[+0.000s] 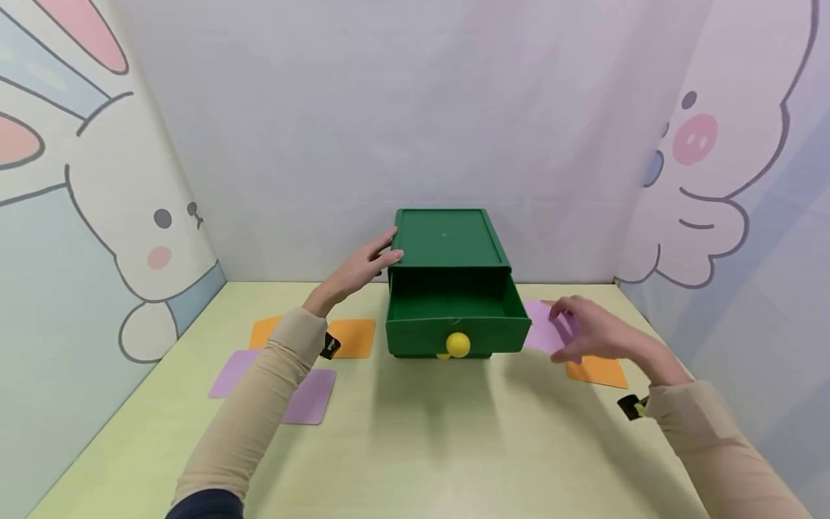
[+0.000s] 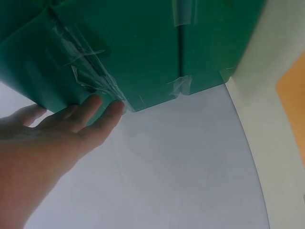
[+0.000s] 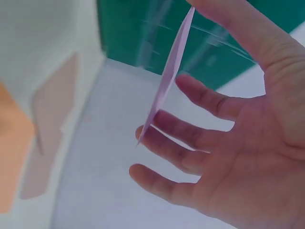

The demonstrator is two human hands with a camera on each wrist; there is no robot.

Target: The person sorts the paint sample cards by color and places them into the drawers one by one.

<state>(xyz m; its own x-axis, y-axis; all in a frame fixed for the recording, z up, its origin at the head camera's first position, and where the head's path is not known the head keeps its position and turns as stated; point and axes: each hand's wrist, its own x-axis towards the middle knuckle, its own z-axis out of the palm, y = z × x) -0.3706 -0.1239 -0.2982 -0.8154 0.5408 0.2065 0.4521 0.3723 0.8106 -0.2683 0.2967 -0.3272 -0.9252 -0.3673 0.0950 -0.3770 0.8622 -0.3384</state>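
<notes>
A green drawer box (image 1: 447, 238) stands at the back of the table, its upper drawer (image 1: 421, 336) pulled out toward me. On that drawer's front is a round yellow knob (image 1: 457, 344); part of a second yellow knob shows below it. My left hand (image 1: 363, 268) rests on the box's left side and top edge, its fingers extended along the taped green wall (image 2: 138, 52). To the right of the drawer, my right hand (image 1: 593, 330) pinches a thin purple card (image 1: 540, 328) between thumb and fingers. The right wrist view shows this card (image 3: 169, 74) nearly edge-on.
Left of the box lie two orange cards, one (image 1: 353, 339) nearer the box, and two purple cards, one (image 1: 311, 396) closer to me. My left forearm passes over this group. Beneath my right hand lies another orange card (image 1: 598, 371). Printed cloth walls (image 1: 285, 144) enclose the table.
</notes>
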